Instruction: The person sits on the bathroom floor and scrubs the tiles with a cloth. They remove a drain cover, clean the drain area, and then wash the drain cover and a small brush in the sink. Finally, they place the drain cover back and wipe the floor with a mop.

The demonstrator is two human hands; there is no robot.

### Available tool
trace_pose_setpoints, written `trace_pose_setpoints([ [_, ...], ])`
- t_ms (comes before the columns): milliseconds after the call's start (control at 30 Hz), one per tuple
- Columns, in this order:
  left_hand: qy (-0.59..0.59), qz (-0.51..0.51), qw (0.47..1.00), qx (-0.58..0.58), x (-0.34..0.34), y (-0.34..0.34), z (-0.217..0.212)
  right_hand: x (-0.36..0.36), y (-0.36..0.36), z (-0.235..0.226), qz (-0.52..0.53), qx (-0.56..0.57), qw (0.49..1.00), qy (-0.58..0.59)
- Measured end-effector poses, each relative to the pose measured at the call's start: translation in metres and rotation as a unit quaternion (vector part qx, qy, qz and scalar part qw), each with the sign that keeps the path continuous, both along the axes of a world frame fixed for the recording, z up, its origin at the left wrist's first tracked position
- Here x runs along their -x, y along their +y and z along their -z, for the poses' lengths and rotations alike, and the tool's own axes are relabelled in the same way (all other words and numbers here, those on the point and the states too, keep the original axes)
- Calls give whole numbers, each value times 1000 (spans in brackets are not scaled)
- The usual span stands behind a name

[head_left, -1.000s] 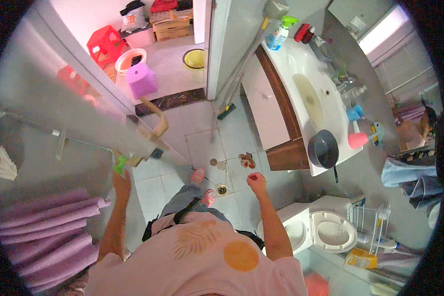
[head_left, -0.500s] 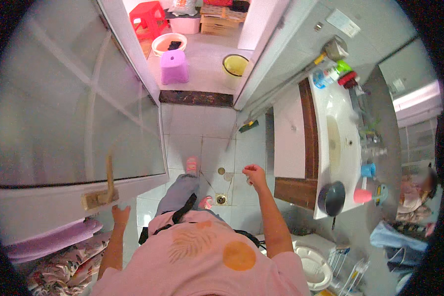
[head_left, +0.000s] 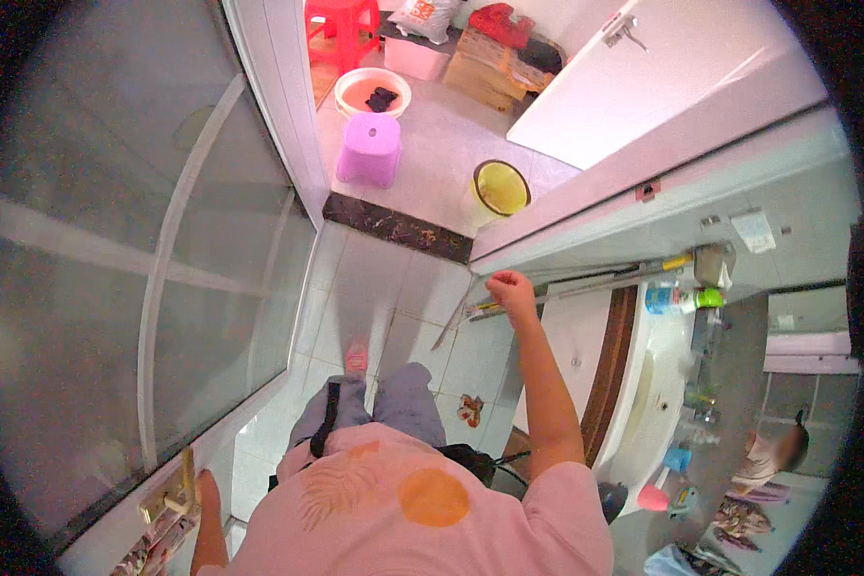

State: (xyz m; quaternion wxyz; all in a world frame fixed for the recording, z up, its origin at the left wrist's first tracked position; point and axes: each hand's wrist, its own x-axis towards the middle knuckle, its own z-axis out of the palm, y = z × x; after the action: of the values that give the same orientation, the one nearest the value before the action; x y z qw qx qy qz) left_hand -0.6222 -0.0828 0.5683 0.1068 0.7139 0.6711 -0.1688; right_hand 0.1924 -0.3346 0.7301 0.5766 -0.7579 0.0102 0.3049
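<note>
My left hand (head_left: 208, 488) is low at the left, right beside the gold lever handle (head_left: 171, 499) of the frosted-glass door (head_left: 202, 259). Its fingers are mostly hidden, so whether it touches the door edge cannot be told. My right hand (head_left: 511, 291) is raised in front of me with the fingers curled in, and nothing shows in them. Below and beyond it, a long-handled broom (head_left: 586, 285) leans along the wall by the white vanity cabinet (head_left: 566, 355).
Ahead lies a dark stone threshold (head_left: 398, 228). Past it stand a purple stool (head_left: 370, 154), a white tub (head_left: 346, 101) with dark cloth, a yellow-lined bucket (head_left: 499, 189) and a white door (head_left: 624, 86). At right is a white sink (head_left: 634, 413); a small orange-brown thing (head_left: 469, 411) is on the floor.
My view has turned and moved forward toward the doorway, so the threshold is nearer. My right hand has risen higher in view; my left hand is now closer alongside the door handle.
</note>
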Motion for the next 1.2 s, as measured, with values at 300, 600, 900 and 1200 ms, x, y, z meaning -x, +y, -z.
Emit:
trace_pose_setpoints([
  [300,-333,-457,818,-103,-100,-57,-16,-241,68,38,-30,260,918,-297],
  [600,-321,-214,920,73,-236,-143,-55,-443,78,156,-47,377,873,-306],
  [900,-55,-116,974,187,-429,-103,-155,-525,78,236,-57,404,858,-311],
  [1200,-156,-182,961,140,-470,-61,-148,-551,71,258,78,186,969,140],
])
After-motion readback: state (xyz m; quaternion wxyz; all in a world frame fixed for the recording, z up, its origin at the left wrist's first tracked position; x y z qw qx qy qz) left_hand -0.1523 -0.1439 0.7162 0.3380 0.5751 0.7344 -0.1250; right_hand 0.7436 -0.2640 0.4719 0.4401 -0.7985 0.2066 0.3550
